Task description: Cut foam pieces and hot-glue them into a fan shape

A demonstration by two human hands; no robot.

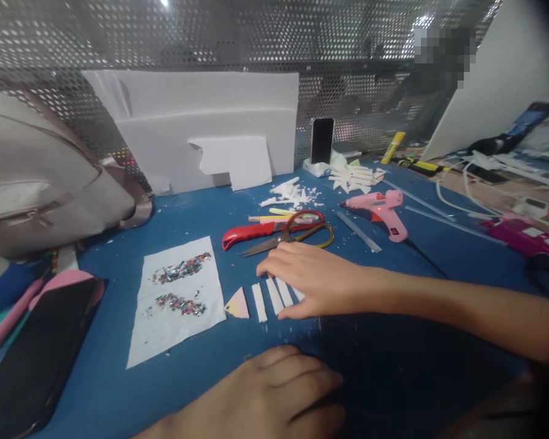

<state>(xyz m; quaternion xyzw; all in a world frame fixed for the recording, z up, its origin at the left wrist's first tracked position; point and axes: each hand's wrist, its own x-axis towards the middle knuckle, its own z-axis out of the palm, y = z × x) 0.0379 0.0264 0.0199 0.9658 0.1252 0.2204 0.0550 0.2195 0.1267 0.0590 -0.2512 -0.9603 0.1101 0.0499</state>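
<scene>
My right hand (308,277) reaches in from the right over several narrow white strips (275,296) laid side by side on the blue table. Its thumb and fingers are apart, spanning the strips and partly covering them; no firm grip shows. One white strip (258,302) lies just left of the fingers. Beside it is a small pink and yellow triangular piece (238,303). My left hand (279,390) rests palm down near the front, fingers loosely stretched to the right, with nothing visible in it. Scissors (277,242) with red and yellowish handles lie just beyond my right hand.
White paper (178,332) bearing glittery bits lies left. A red-handled cutter (247,233), white scraps (293,194) and a pink glue gun (384,213) sit farther back. A phone (322,140) stands behind; a dark phone (41,360) and a bag (41,177) are left.
</scene>
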